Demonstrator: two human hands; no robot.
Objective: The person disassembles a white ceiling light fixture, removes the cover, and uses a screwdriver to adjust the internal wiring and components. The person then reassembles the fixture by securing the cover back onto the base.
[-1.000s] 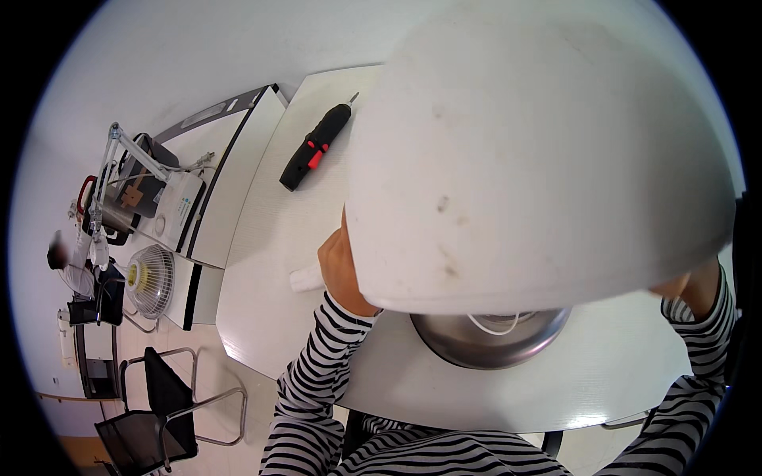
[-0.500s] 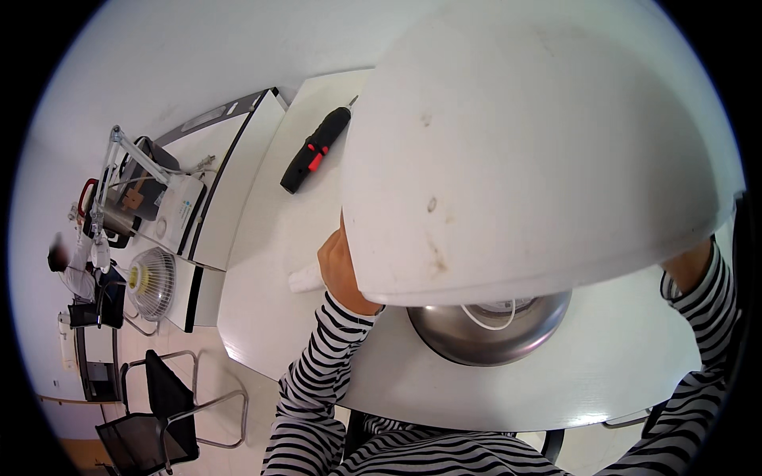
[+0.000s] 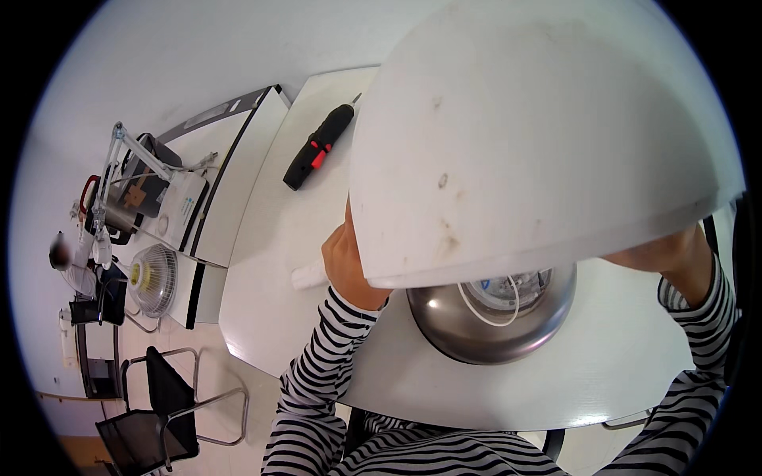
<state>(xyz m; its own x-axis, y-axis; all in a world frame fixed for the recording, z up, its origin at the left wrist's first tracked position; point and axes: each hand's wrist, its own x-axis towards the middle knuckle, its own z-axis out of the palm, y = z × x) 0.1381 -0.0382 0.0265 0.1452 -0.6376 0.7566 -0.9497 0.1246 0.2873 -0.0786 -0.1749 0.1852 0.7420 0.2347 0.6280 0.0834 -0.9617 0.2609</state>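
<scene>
Raised in front of me, a large white dome-shaped cover (image 3: 516, 151) with a few brown smudges fills the upper right of the view. My left hand (image 3: 349, 266) is closed on its left lower edge, fingers hidden behind it. At the right lower edge, my right hand (image 3: 671, 258) grips from below, its fingertips out of sight. Under the cover, a round brushed-metal base (image 3: 444, 329) rests on the table, partly covered. A white cable (image 3: 486, 320) loops over the pale parts in its middle. A white cylindrical piece (image 3: 308, 276) lies beside my left hand.
A black and red electric screwdriver (image 3: 320, 148) lies on the white table (image 3: 262, 270), left of the cover. Farther left are a side cabinet (image 3: 238, 166), a jointed-arm lamp (image 3: 119, 147), a wire-caged round device (image 3: 152, 279), black chairs (image 3: 163, 389) and another person (image 3: 77, 270).
The white cover has risen and tilted a little, and its lower right edge is higher. More of the metal base and its inner parts shows. My right hand is more visible beneath the rim.
</scene>
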